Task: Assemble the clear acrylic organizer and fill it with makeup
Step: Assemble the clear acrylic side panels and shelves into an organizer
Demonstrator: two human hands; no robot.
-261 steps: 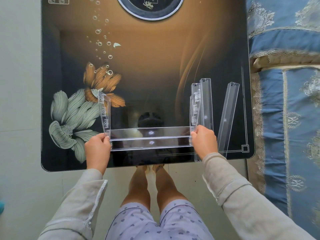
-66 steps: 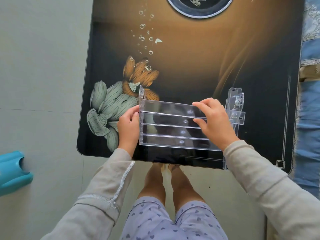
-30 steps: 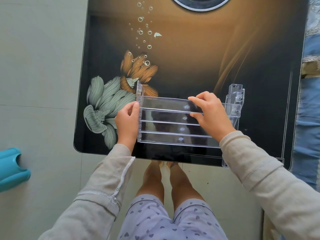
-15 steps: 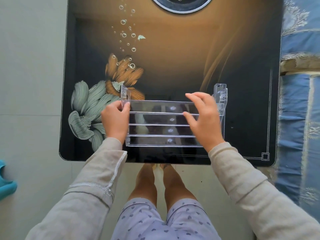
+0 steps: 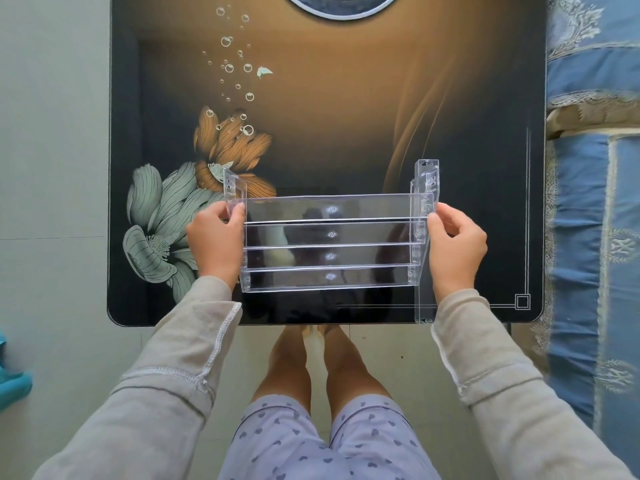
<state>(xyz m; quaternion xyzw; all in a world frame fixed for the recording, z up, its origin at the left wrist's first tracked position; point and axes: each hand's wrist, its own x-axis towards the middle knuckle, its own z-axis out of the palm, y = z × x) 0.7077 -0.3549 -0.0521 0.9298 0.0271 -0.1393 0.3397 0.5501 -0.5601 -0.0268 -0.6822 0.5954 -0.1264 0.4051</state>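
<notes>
A clear acrylic organizer (image 5: 329, 242) with several stepped shelves between two side panels stands near the front edge of the dark glass table (image 5: 346, 133). My left hand (image 5: 214, 242) grips its left side panel, thumb on top. At the right side panel my right hand (image 5: 457, 247) holds on with curled fingers. The tall right panel (image 5: 426, 181) rises behind the top shelf. No makeup is in view.
The table carries a printed flower (image 5: 207, 188) at the left and a round dark ring (image 5: 341, 5) at the far edge. A blue patterned bedspread (image 5: 595, 202) runs along the right. A teal object (image 5: 12, 379) lies on the floor, left.
My right hand has left the top shelves and moved to the right side panel. The left hand stays on the left panel. The organizer now sits squarer to me.
</notes>
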